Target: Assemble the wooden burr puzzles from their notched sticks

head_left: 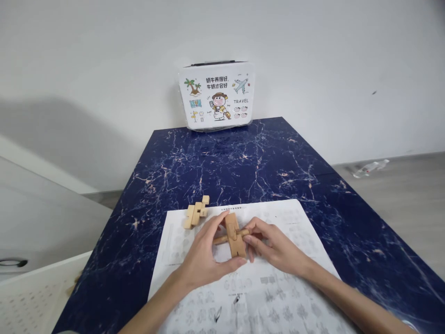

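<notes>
Between my hands is a partly interlocked wooden burr puzzle (234,236), held just over a printed diagram sheet (292,222). My left hand (206,253) grips its upright block, thumb at the lower end and fingers at the top. A thin wooden stick crosses the block from side to side. My right hand (273,243) pinches the stick's right end between thumb and fingers. Several loose notched wooden pieces (196,212) lie together at the sheet's upper left corner, beyond my left hand. My fingers hide part of the puzzle's joint.
The sheet lies on a blue marble-patterned table (222,167). A white cartoon-printed case (218,96) stands at the far edge against the wall. On the left is a white perforated basket (38,292). A clear plastic bottle (370,168) lies on the floor to the right.
</notes>
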A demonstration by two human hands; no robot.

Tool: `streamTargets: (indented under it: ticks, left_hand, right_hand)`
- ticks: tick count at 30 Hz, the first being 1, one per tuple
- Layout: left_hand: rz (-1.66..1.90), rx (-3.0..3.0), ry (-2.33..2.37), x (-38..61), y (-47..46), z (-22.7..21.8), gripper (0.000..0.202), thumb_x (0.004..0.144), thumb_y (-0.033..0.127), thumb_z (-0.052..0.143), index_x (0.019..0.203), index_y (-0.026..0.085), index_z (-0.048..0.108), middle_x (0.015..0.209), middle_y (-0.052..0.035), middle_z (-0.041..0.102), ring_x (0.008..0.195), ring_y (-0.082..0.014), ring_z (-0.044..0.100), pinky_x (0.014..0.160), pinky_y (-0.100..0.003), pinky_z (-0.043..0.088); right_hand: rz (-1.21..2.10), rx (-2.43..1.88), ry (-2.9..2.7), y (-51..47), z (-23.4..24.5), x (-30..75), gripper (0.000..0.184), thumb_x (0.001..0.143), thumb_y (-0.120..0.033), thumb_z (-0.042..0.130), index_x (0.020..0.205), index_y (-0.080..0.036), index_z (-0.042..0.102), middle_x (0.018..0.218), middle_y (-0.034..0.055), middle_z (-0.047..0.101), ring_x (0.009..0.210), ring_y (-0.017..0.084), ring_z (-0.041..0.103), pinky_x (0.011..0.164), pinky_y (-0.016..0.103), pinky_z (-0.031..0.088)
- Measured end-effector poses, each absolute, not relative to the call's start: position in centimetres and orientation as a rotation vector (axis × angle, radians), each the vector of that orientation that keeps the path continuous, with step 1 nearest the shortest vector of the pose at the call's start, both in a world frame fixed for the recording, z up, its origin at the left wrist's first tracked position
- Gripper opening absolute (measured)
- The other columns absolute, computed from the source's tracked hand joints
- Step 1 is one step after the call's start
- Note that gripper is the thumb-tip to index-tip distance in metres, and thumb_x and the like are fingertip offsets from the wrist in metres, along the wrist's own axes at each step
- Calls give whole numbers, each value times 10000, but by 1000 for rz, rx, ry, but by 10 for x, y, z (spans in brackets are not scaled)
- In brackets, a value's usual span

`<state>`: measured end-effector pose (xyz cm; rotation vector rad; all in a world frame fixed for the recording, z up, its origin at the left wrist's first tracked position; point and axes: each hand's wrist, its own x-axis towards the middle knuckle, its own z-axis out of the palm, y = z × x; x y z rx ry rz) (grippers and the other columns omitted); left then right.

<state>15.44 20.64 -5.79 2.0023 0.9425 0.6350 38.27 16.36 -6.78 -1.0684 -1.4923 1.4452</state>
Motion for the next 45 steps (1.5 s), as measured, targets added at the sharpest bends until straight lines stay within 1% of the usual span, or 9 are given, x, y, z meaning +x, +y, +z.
streamTargets:
  ticks: [3, 6, 11, 18, 21, 25, 30, 39, 45]
  left_hand:
    - [633, 1968, 955, 156, 206, -56, 891, 763, 455, 853, 1509, 324, 384, 1473, -116, 548, 1245, -349, 597, 1052, -566, 515]
    - [652, 1958, 943, 157, 205, -53, 877, 726, 427, 882, 1464, 325, 418, 1411, -98, 584, 1183, -323, 620, 1008, -534, 547]
    - [691, 2034, 967, 158, 206, -51, 879, 678, 401, 908, 1424, 323, 449, 1330, -85, 624, 1107, -309, 640, 968, -522, 557]
    - [726, 2105, 955, 155, 207, -52, 887, 660, 418, 894, 1419, 293, 452, 1331, -104, 652, 1141, -339, 648, 1008, -554, 528]
    - [742, 2152, 931, 155, 207, -48, 884, 644, 416, 901, 1404, 297, 466, 1279, -92, 688, 1125, -342, 657, 1015, -560, 518]
    - [754, 2187, 937, 155, 207, -45, 886, 628, 405, 908, 1396, 294, 480, 1247, -82, 706, 1108, -337, 667, 1002, -543, 525]
    - [777, 2178, 954, 157, 206, -46, 893, 616, 414, 905, 1388, 278, 477, 1258, -95, 701, 1094, -340, 673, 971, -528, 542]
    - [682, 2154, 919, 154, 208, -46, 896, 636, 406, 897, 1408, 287, 459, 1242, -84, 710, 1099, -333, 695, 953, -501, 574]
    - [750, 2177, 901, 151, 209, -51, 938, 592, 424, 922, 1411, 278, 489, 1196, -79, 740, 1041, -324, 722, 922, -489, 596]
  right_hand:
    - [1411, -1085, -1536, 163, -68, 384, 197, 1089, -401, 520, 1012, -225, 561, 858, 14, 717, 673, 150, 672, 618, 282, 476]
    - [1358, -1108, -1583, 163, -68, 386, 190, 1086, -391, 532, 1008, -223, 576, 824, 7, 704, 703, 156, 662, 642, 286, 478]
    - [1406, -1084, -1555, 162, -68, 386, 202, 1092, -402, 515, 1006, -224, 560, 838, 15, 709, 730, 159, 665, 663, 291, 505]
    - [1368, -1092, -1607, 161, -67, 386, 213, 1098, -411, 496, 1010, -228, 562, 880, 27, 709, 760, 165, 653, 702, 317, 528]
    - [1345, -1116, -1642, 160, -67, 386, 219, 1098, -421, 489, 1019, -232, 565, 900, 36, 713, 760, 171, 641, 706, 330, 531]
    - [1363, -1100, -1641, 160, -68, 386, 240, 1096, -443, 485, 1010, -233, 562, 902, 40, 712, 779, 181, 656, 724, 342, 550]
    - [1377, -1096, -1627, 160, -69, 387, 240, 1103, -442, 475, 999, -234, 534, 888, 32, 704, 780, 179, 665, 732, 336, 547]
    - [1384, -1088, -1677, 160, -66, 387, 284, 1114, -493, 418, 1002, -239, 479, 909, 47, 717, 832, 200, 690, 778, 363, 550]
    - [1355, -1074, -1721, 160, -67, 385, 244, 1123, -455, 412, 1023, -244, 485, 950, 55, 731, 863, 204, 696, 793, 366, 552]
